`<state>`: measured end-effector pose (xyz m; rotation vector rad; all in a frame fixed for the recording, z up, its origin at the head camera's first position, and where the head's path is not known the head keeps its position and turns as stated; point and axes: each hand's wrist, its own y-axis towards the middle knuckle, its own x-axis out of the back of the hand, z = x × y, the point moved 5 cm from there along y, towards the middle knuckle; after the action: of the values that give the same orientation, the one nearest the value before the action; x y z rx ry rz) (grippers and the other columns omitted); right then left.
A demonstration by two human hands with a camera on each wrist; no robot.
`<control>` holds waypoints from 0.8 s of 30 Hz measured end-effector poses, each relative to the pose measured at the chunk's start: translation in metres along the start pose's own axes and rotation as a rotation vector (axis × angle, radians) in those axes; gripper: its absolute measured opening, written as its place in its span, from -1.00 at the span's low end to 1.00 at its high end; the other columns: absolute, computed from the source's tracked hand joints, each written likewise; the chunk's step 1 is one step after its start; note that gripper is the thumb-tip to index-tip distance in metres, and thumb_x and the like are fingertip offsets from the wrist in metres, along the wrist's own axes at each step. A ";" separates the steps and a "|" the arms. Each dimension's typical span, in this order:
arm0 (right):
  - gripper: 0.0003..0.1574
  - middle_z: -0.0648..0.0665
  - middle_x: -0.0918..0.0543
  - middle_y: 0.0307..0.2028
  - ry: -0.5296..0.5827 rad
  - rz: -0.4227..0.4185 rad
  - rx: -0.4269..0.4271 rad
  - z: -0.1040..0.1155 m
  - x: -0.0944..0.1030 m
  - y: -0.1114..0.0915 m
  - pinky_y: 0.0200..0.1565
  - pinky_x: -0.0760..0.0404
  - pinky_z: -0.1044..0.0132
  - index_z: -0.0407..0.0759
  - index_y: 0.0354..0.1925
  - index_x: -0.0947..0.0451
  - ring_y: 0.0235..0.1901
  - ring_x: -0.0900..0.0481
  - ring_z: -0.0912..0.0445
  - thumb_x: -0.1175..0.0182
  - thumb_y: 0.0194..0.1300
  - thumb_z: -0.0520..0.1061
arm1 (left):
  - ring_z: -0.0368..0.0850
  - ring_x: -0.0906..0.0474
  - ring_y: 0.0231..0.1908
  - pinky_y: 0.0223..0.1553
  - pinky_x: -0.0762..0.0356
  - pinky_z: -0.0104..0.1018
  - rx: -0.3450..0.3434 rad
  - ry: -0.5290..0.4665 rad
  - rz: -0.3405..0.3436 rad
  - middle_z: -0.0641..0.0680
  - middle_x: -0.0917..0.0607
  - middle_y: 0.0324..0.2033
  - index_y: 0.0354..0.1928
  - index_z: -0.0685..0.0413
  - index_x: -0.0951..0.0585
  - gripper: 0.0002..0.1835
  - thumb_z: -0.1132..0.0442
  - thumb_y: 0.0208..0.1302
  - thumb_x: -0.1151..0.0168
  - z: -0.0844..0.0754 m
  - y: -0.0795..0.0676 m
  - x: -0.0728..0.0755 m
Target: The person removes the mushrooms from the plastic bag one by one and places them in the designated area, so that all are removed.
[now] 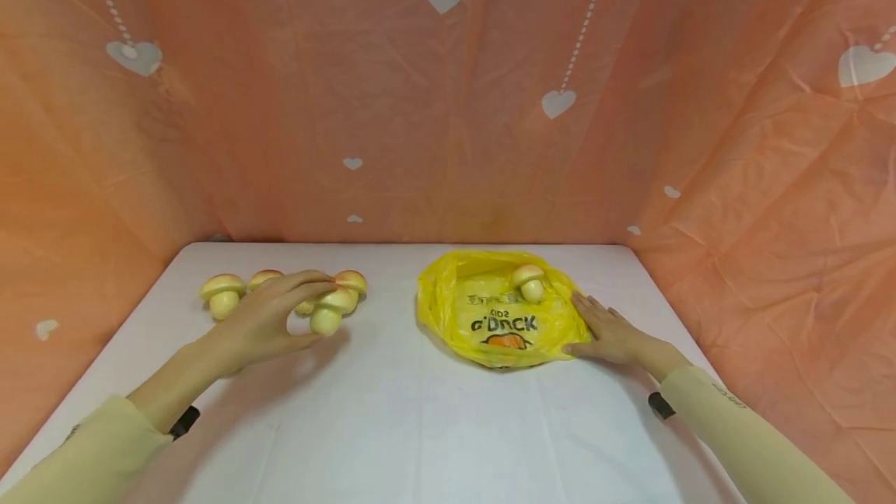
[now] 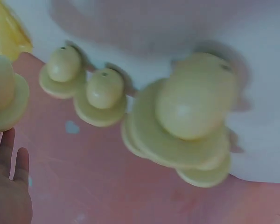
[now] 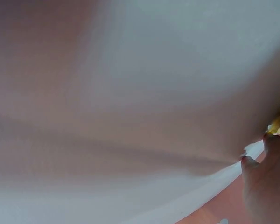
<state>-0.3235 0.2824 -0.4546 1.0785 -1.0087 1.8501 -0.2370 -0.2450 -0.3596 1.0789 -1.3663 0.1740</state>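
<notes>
My left hand (image 1: 262, 325) holds a toy mushroom (image 1: 327, 313) with a pale stem and a reddish-yellow cap between fingers and thumb, above the table. In the left wrist view the held mushroom (image 2: 2, 93) is cut off by the frame edge. My right hand (image 1: 619, 337), fingers extended, touches the right side of a yellow plastic bag (image 1: 441, 309) with printed lettering. Another mushroom (image 1: 530, 284) rests on the bag near its far right part. Its underside contact with the bag cannot be seen clearly.
Several more mushrooms stand at the back left: one mushroom (image 1: 223, 295) at the far left, others partly hidden behind my left hand. All of this is on a white-covered table (image 1: 448, 426). An orange curtain (image 1: 392, 99) with hearts encloses the back and sides.
</notes>
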 end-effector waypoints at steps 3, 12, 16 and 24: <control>0.44 -0.39 0.14 0.64 0.002 0.000 -0.003 0.000 0.000 0.000 0.52 0.25 -0.37 -0.31 0.65 0.20 0.60 0.24 -0.36 -0.22 0.31 0.51 | 0.06 -0.57 0.16 0.14 -0.43 0.02 0.026 0.011 0.009 -0.01 -0.67 0.19 0.25 0.07 -0.63 -0.23 0.21 -0.12 -0.69 0.005 -0.009 0.006; 0.45 -0.40 0.14 0.63 0.010 -0.003 -0.007 -0.002 0.000 0.000 0.52 0.26 -0.38 -0.30 0.66 0.21 0.60 0.24 -0.36 -0.22 0.30 0.52 | 0.00 -0.56 0.12 0.18 -0.34 -0.37 -0.024 0.069 -0.047 0.00 -0.71 0.06 0.15 0.11 -0.68 -0.22 0.22 -0.29 -0.73 0.018 -0.032 0.012; 0.45 -0.40 0.15 0.63 0.016 -0.004 -0.001 -0.002 0.001 0.000 0.51 0.26 -0.38 -0.29 0.66 0.21 0.60 0.25 -0.36 -0.22 0.30 0.52 | 0.09 -0.60 0.11 0.08 -0.46 -0.10 0.023 0.103 -0.020 0.06 -0.72 0.06 0.15 0.14 -0.68 -0.18 0.15 -0.31 -0.76 0.024 -0.041 0.008; 0.45 -0.39 0.15 0.64 0.006 -0.004 0.011 -0.003 -0.002 0.002 0.52 0.25 -0.37 -0.31 0.65 0.22 0.60 0.24 -0.36 -0.22 0.31 0.51 | 0.08 -0.63 0.08 0.01 -0.49 0.03 0.052 0.125 0.027 0.05 -0.74 0.05 0.16 0.10 -0.67 -0.17 0.07 -0.30 -0.76 0.031 -0.056 0.002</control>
<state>-0.3260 0.2840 -0.4578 1.0803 -0.9939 1.8564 -0.2206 -0.2975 -0.3920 1.0756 -1.2705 0.2936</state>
